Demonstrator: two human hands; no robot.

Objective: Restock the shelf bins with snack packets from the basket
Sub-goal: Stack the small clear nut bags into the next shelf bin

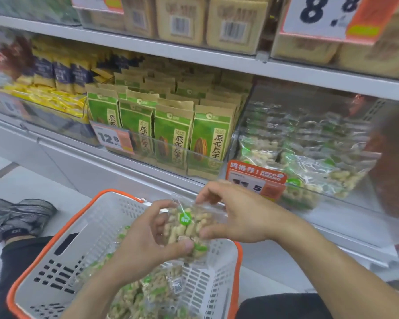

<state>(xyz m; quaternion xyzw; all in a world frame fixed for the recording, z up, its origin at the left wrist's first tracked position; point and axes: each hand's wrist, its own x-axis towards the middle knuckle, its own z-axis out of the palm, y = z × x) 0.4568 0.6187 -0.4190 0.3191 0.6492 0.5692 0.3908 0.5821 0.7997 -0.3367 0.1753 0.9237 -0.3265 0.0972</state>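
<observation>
A clear snack packet (186,223) of pale nuts with a green round label is held above the grey, orange-rimmed basket (83,229). My left hand (145,242) grips its lower left side, thumb on the bottom edge. My right hand (235,215) pinches its right side and top edge. Several more such packets (148,293) lie in the basket. The clear shelf bin (309,157) on the right holds the same kind of packets.
Green and brown seed bags (171,134) fill the bin to the left, behind a 12.8 price tag (112,138). An orange price tag (256,183) hangs on the nut bin. My shoe (16,217) rests on the floor at left. Upper shelves carry tan packs.
</observation>
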